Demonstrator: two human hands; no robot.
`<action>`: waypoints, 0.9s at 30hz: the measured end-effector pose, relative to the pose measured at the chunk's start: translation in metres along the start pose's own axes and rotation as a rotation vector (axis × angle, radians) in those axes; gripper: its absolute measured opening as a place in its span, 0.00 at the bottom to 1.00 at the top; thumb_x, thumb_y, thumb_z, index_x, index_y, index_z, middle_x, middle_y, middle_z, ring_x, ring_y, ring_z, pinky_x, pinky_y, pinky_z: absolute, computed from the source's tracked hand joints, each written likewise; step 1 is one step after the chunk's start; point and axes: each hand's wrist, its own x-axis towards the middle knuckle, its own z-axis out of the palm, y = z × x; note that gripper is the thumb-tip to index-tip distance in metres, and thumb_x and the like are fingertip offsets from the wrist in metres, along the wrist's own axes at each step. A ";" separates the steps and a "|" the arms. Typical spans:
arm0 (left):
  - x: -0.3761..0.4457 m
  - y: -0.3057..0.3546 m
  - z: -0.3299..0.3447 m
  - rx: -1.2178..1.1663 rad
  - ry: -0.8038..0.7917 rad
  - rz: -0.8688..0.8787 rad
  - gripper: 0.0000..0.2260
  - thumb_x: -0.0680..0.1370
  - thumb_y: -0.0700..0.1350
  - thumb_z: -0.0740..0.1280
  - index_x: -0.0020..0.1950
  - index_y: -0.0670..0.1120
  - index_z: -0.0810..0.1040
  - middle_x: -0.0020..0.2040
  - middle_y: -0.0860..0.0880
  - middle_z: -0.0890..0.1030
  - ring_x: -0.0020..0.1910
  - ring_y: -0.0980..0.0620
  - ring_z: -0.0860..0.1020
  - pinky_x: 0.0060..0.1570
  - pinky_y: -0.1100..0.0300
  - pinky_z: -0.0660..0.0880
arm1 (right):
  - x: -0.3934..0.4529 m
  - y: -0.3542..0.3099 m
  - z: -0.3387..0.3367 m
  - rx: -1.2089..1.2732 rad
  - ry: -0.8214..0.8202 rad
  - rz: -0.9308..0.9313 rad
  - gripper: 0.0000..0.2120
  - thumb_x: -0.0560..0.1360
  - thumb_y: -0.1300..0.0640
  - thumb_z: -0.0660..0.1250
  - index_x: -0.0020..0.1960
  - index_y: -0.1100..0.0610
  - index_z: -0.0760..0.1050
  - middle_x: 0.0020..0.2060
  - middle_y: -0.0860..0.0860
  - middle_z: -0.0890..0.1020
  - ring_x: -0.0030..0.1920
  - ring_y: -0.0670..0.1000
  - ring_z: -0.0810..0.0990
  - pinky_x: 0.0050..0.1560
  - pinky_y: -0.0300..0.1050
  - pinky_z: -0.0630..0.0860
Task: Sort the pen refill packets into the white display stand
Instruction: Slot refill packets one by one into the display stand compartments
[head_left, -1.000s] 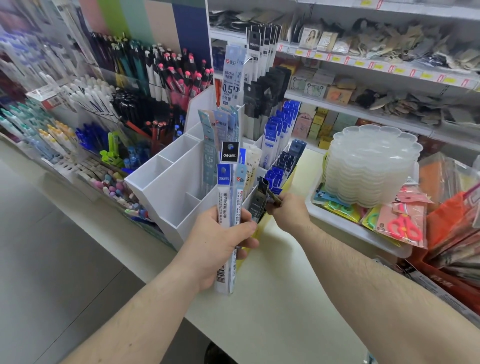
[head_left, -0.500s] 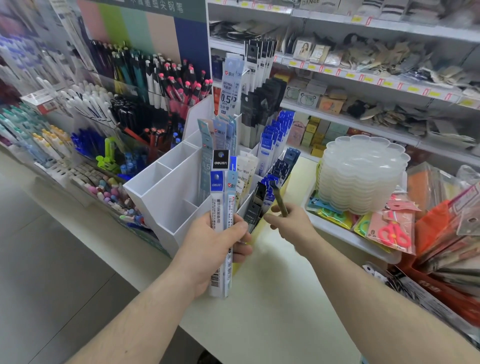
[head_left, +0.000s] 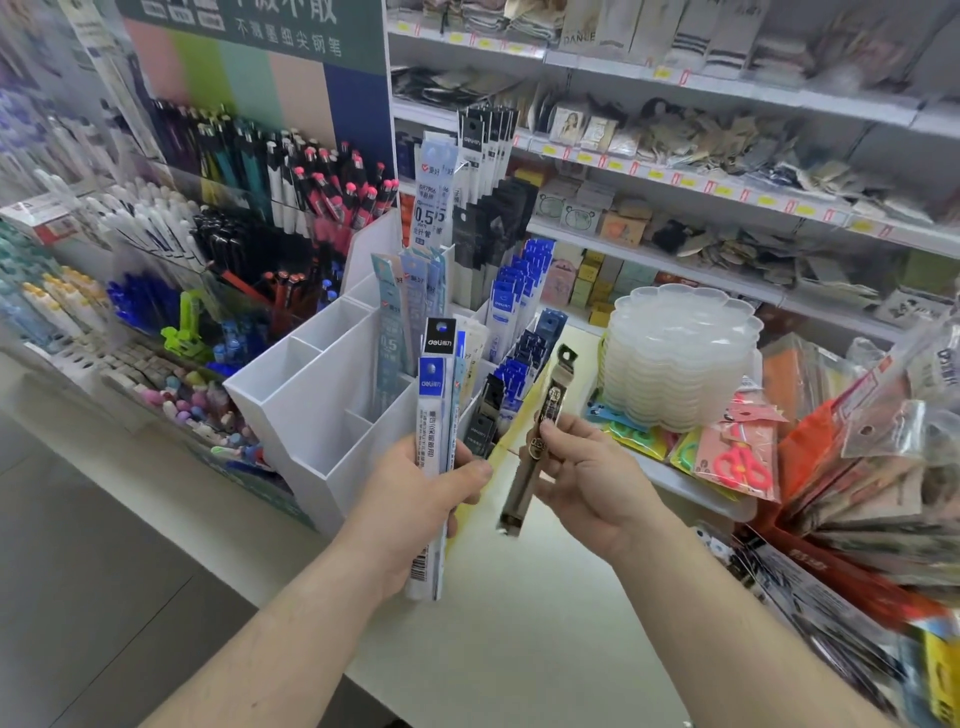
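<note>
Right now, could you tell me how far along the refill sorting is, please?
Partly done. The white display stand already holds blue, black and pale packets in its right-hand slots, while the left-hand slots look empty. In hand: the left hand grips a bundle of refill packets, and the right hand pinches one dark packet. Those remain to be slotted.

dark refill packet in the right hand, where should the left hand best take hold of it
Probably the free upper end of the dark refill packet, coming from its left. It tilts top-right, and the right hand pinches its middle. The left hand already grips other packets.
</note>
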 end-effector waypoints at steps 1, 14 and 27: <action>-0.001 -0.001 0.000 0.016 -0.003 0.003 0.08 0.74 0.39 0.74 0.47 0.40 0.76 0.36 0.47 0.82 0.30 0.53 0.75 0.31 0.58 0.75 | -0.002 -0.001 0.001 -0.014 0.008 -0.025 0.10 0.80 0.64 0.64 0.42 0.55 0.78 0.36 0.51 0.83 0.36 0.48 0.77 0.45 0.46 0.73; -0.008 0.001 -0.011 0.117 -0.027 -0.015 0.09 0.73 0.34 0.73 0.46 0.43 0.75 0.38 0.46 0.84 0.34 0.51 0.82 0.30 0.57 0.74 | -0.004 -0.015 0.004 -0.130 0.153 -0.203 0.12 0.78 0.67 0.67 0.37 0.56 0.75 0.30 0.52 0.80 0.23 0.46 0.72 0.30 0.39 0.67; -0.011 -0.003 -0.023 0.009 0.074 0.000 0.08 0.75 0.34 0.71 0.47 0.42 0.74 0.43 0.38 0.84 0.35 0.49 0.83 0.27 0.61 0.72 | 0.045 -0.007 -0.002 -0.518 0.375 -0.555 0.12 0.78 0.62 0.69 0.37 0.54 0.80 0.32 0.53 0.84 0.33 0.47 0.84 0.43 0.46 0.83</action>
